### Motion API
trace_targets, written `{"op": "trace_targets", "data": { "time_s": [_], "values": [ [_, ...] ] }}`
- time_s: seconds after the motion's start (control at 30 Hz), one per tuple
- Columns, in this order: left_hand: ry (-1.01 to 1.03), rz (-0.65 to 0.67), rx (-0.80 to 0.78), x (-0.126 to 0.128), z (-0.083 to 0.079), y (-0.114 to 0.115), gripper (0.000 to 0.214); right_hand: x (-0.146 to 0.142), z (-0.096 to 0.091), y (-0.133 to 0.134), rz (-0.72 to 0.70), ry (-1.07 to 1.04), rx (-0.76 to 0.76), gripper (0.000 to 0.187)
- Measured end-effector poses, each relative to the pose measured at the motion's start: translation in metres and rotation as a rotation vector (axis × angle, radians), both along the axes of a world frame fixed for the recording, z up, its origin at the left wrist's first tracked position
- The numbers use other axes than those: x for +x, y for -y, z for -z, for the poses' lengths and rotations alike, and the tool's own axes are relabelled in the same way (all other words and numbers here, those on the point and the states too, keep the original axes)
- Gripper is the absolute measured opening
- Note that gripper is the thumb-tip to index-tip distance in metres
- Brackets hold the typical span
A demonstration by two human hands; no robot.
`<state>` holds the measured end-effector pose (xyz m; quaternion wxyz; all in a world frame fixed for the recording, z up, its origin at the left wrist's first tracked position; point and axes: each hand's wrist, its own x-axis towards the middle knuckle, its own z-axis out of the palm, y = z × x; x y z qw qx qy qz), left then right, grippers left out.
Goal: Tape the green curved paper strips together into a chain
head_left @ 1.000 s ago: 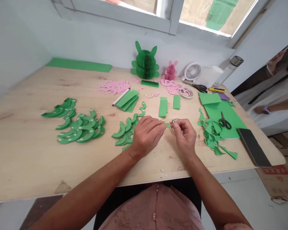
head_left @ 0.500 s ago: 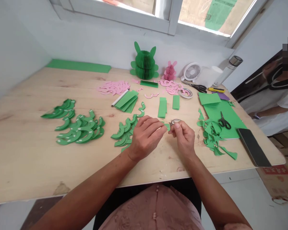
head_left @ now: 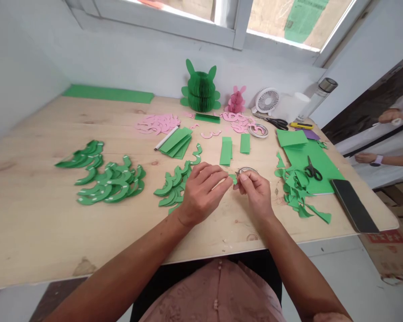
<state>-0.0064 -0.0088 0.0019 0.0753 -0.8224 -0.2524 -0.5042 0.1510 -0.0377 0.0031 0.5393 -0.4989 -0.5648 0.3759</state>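
Observation:
My left hand (head_left: 204, 194) is closed, its fingertips at a small green paper piece (head_left: 233, 178) that mostly hides behind them. Facing it, my right hand (head_left: 255, 190) pinches a small object with a thin dark tip (head_left: 237, 172) close to the paper; its kind is too small to tell. Just behind the right fingers lies a roll of tape (head_left: 248, 169), partly covered. A pile of curved green paper pieces (head_left: 171, 185) lies beside my left hand, and another pile of them (head_left: 112, 183), with white strips on top, lies farther left.
Green scraps (head_left: 295, 188), black scissors (head_left: 312, 170) and a phone (head_left: 352, 205) lie at right. Green paper strips (head_left: 226, 152) and pink cutouts (head_left: 159, 124) are ahead. At the back stand a green paper honeycomb figure (head_left: 201, 91) and a fan (head_left: 267, 100). A co-worker's hand (head_left: 365, 158) shows at far right.
My hands keep nearly the same pose, the right fingers shifting slightly left toward the green paper. At far right the co-worker has moved, and both their hands now show.

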Motion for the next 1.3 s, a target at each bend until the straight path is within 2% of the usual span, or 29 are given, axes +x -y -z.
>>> {"op": "trace_targets", "data": {
  "time_s": [0.1, 0.27, 0.6, 0.8, 0.9, 0.97, 1.07, 1.13, 1.2, 1.3],
  "values": [
    [-0.007, 0.009, -0.006, -0.0002, -0.0004, -0.0003, 0.017, -0.0009, -0.0011, -0.0007, 0.032, -0.004, -0.01, 0.025],
    [-0.043, -0.013, 0.003, -0.0004, -0.0025, -0.0002, 0.016, -0.0028, -0.0045, -0.0005, -0.035, 0.026, -0.042, 0.032],
    [-0.039, -0.019, 0.002, 0.0009, -0.0019, -0.0006, 0.015, -0.004, -0.0015, -0.0017, -0.052, -0.103, -0.119, 0.025],
    [0.029, -0.012, -0.109, 0.0018, 0.0035, -0.0002, 0.017, -0.0029, -0.0013, -0.0018, -0.032, -0.108, -0.129, 0.025],
    [0.171, -0.035, -0.293, 0.0024, 0.0039, 0.0016, 0.013, -0.0024, -0.0021, -0.0018, -0.005, -0.103, -0.127, 0.026],
    [0.275, -0.01, -0.522, 0.0031, 0.0024, 0.0027, 0.008, -0.0023, -0.0025, -0.0018, -0.003, -0.099, -0.127, 0.026],
    [0.411, 0.134, -0.934, 0.0049, -0.0012, 0.0029, 0.014, -0.0022, -0.0027, -0.0017, -0.017, -0.078, -0.113, 0.026],
    [0.498, 0.252, -1.143, 0.0064, -0.0033, 0.0026, 0.018, -0.0026, -0.0028, -0.0017, -0.023, -0.062, -0.1, 0.026],
    [0.575, 0.334, -1.255, 0.0076, -0.0048, 0.0024, 0.018, -0.0034, -0.0029, -0.0017, -0.022, -0.057, -0.089, 0.026],
    [0.634, 0.389, -1.312, 0.0084, -0.0057, 0.0024, 0.014, -0.0045, -0.0025, -0.0016, -0.029, -0.07, -0.084, 0.024]
  ]
}}
